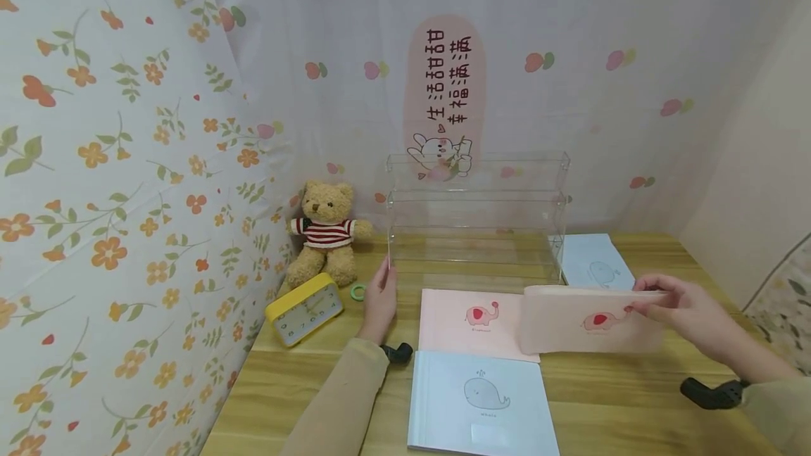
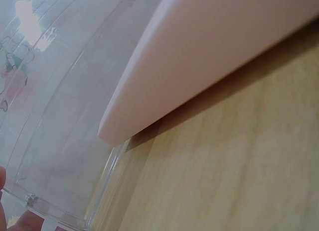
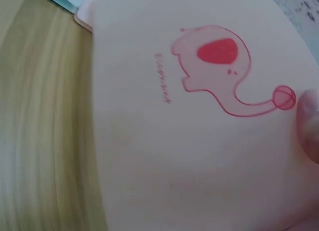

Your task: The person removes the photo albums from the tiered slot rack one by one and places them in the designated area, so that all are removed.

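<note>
My right hand [image 1: 687, 312] pinches a pink book [image 1: 589, 329] by its upper right edge, thumb on the cover. The book stands upright, its cover with a red elephant drawing facing me; the right wrist view shows the drawing [image 3: 217, 66] close up. My left hand [image 1: 379, 305] holds the lower left front corner of a clear tiered shelf [image 1: 469, 248]. The left wrist view shows its fingers [image 2: 27, 223] around the clear edge. A second pink elephant book [image 1: 456, 329] lies flat in front of the shelf, partly overlapped by the raised one.
A light blue whale book [image 1: 437, 400] lies nearest me, and another blue book [image 1: 589, 252] is behind the raised one. On the left are a teddy bear [image 1: 326, 231], a yellow clock [image 1: 304, 312] and a green ring [image 1: 357, 292]. Patterned curtains [image 1: 355, 118] hang behind.
</note>
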Available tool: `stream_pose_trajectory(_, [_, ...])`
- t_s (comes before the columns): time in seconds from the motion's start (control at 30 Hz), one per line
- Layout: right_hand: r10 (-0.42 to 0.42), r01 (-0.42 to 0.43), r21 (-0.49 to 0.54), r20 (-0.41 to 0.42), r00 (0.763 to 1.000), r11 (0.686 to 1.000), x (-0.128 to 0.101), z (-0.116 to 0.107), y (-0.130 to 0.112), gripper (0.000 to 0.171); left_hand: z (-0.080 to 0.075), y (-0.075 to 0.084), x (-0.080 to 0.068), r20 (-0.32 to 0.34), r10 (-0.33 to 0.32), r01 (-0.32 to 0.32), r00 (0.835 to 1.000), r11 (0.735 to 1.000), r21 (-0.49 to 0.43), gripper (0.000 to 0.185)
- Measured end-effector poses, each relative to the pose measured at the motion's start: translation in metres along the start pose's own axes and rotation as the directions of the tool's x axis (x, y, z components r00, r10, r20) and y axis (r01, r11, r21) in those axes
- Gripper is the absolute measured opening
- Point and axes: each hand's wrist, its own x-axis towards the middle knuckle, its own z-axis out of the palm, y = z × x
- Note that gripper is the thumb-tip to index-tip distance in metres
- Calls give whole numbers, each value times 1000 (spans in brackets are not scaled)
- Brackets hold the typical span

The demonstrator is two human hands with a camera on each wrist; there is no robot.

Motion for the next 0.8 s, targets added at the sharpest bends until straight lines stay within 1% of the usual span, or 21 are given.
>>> stream_pose_trajectory(0.07, [-1,1,27,16,1000,1000,-1,-5,5,23,0,0,0,-3,1,-1,1000,1000,4,44])
stream_pose_trajectory(0.13, [8,-8,31,26,1000,999,-2,-11,11,23,0,1,0,-4,7,-7,1000,1000,4,45])
stream_pose_trajectory(0.2, [23,-23,2,34,999,1000,-3,-15,16,27,-1,3,0,-2,11,-11,1000,1000,5,45])
stream_pose_trajectory(0.27, [35,-34,-58,25,999,998,-4,-19,21,32,-2,3,1,0,11,-11,1000,1000,7,45])
stream_pose_trajectory(0.37, [15,-13,-140,13,1000,990,-5,-23,27,37,-2,4,1,5,3,-3,1000,1000,15,44])
stream_pose_trajectory(0.53, [-29,32,-176,20,999,984,-6,-26,38,37,-2,4,0,16,-7,7,1000,1000,9,43])
stream_pose_trajectory(0.67, [-15,21,-231,30,999,973,-7,-26,42,41,-2,3,-1,16,0,-1,1000,1000,8,44])
stream_pose_trajectory(0.8, [-29,41,-276,48,998,960,-5,-26,42,42,-2,2,-2,11,4,-4,1000,1000,7,44])
